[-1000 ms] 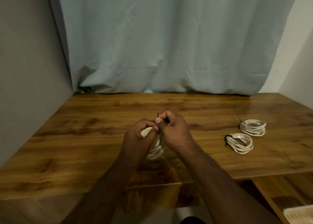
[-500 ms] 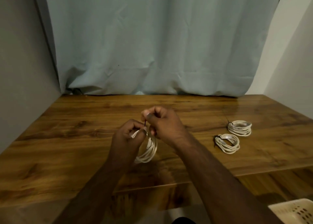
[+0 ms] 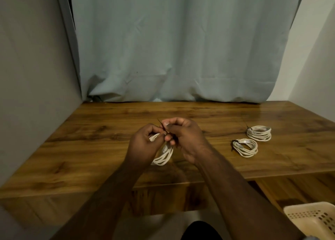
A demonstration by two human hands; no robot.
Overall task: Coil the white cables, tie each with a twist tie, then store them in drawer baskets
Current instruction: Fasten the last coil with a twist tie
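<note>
A coiled white cable [image 3: 164,153] hangs between my hands over the middle of the wooden table [image 3: 90,149]. My left hand [image 3: 143,145] grips the top of the coil. My right hand [image 3: 183,136] pinches a thin black twist tie [image 3: 161,124] that sticks up above the coil. Two more white coils lie on the table to the right, each bound with a black tie: a nearer coil [image 3: 244,147] and a farther coil [image 3: 259,132].
A cream perforated basket [image 3: 315,221] shows at the bottom right corner, below the table edge. A pale blue curtain [image 3: 181,49] hangs behind the table, with grey walls on both sides.
The view has tilted down and shifted, so the basket shows more. My right hand has moved slightly, working the twist tie at the top of the coil.
</note>
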